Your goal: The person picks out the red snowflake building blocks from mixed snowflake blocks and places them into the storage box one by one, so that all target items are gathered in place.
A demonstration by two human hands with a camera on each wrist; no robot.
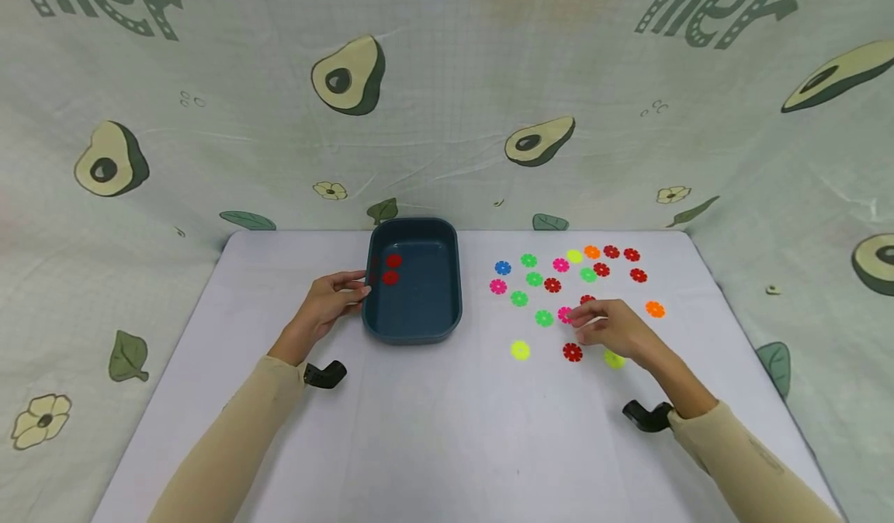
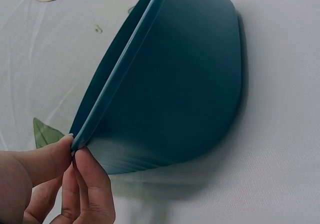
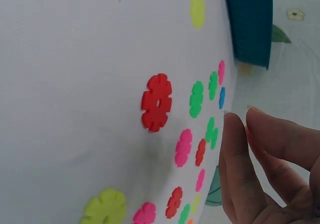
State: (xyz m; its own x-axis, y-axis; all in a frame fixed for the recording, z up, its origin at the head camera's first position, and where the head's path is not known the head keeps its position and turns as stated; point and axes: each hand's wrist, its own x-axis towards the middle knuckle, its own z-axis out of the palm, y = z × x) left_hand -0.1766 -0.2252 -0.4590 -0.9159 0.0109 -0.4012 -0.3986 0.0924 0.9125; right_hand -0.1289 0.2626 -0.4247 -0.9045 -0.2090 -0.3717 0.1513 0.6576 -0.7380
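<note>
A dark blue plastic bin [image 1: 422, 302] stands at the back of the table, with red flower-shaped discs [image 1: 390, 278] lying inside near its left wall. My left hand [image 1: 328, 302] pinches the bin's left rim between thumb and fingers; the left wrist view shows this grip on the rim [image 2: 117, 79]. Above the loose discs on the right hovers my right hand [image 1: 615, 327], close to a pink disc [image 1: 565, 315] and a red disc [image 1: 573, 352]. In the right wrist view, thumb and fingertips [image 3: 235, 121] are slightly apart, and I see nothing between them.
Several flower-shaped discs lie scattered to the bin's right, among them a blue disc [image 1: 503, 268], a green disc [image 1: 519, 299], an orange disc [image 1: 655, 309] and a yellow disc [image 1: 520, 350]. A patterned cloth [image 1: 447, 174] hangs behind the white table [image 1: 419, 430].
</note>
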